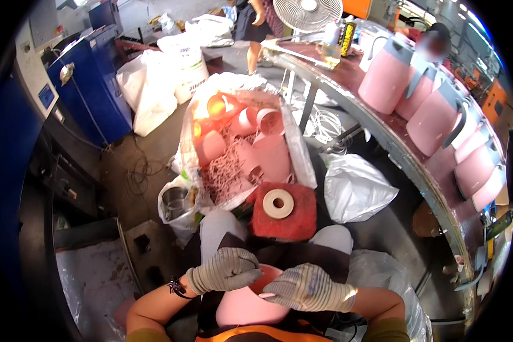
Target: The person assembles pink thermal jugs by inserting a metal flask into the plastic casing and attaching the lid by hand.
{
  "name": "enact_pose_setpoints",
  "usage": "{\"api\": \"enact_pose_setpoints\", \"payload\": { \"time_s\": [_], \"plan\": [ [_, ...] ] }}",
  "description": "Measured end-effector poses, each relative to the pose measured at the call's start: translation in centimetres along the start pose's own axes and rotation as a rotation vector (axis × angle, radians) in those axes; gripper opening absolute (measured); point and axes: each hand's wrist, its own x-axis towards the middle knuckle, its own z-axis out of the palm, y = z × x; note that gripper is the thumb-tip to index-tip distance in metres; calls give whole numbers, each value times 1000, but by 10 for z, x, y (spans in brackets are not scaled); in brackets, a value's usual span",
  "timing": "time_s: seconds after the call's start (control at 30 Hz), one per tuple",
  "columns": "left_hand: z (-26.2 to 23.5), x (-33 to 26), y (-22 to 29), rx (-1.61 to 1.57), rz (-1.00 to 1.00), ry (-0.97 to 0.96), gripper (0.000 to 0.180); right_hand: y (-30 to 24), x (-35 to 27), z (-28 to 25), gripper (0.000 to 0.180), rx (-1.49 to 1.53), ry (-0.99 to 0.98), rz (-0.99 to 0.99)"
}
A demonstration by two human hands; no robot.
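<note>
Left hand (225, 269), right hand (309, 288), gripping pink jug body (246, 305) between

Pink jugs (433, 117) along the curved table (393, 142); tape roll (278, 203) on red stool (285, 214); white fan (308, 12)

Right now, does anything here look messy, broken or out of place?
The big clear sack of pink plastic shells is tangled with pink shavings. They lie jumbled, unlike the pink jugs lined neatly along the bench. Nothing looks broken.
</note>
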Motion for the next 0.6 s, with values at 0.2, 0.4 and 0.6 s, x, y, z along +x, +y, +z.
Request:
{"api": "enact_pose_setpoints", "payload": {
  "time_s": [0.2,0.4,0.6],
  "plan": [
    [16,17,35,403,-249,-206,30,12,23,3,28,212,-177,165],
    [-32,-37,-9,767,-600,-82,22,-11,29,-26,25,299,169,163],
    [-35,-49,-19,-351,-622,438,43,64,77,-24,53,-81,560,297]
  ]
}}
